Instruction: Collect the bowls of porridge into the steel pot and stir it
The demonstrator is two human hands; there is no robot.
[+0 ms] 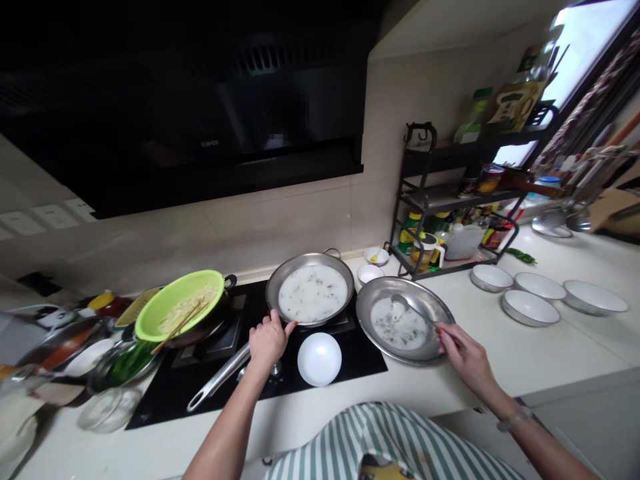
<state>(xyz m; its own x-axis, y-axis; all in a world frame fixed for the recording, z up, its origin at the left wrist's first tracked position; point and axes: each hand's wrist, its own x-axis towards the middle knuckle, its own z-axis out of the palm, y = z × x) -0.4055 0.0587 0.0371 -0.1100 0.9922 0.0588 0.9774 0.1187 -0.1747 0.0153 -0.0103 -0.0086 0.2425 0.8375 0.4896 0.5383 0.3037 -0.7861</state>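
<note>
at far left a lime-green plastic colander point(177, 303) sits over a dark pot. your left hand point(267, 340) curls closed on the near rim of the steel pan of milky broth point(311, 291) — a small white bowl point(319, 359) crowds just beside it. your right hand point(463, 353) pinches a metal ladle point(415, 310) inside the wide steel basin point(370, 320); open counter lies before the four white bowls point(530, 307).

My left hand point(269, 340) reaches forward toward eleven o'clock, forearm bare, fingers curled in a closed grip, knuckles up. My right hand point(463, 353) extends toward one o'clock, fingers pinched together, a band on that wrist.
</note>
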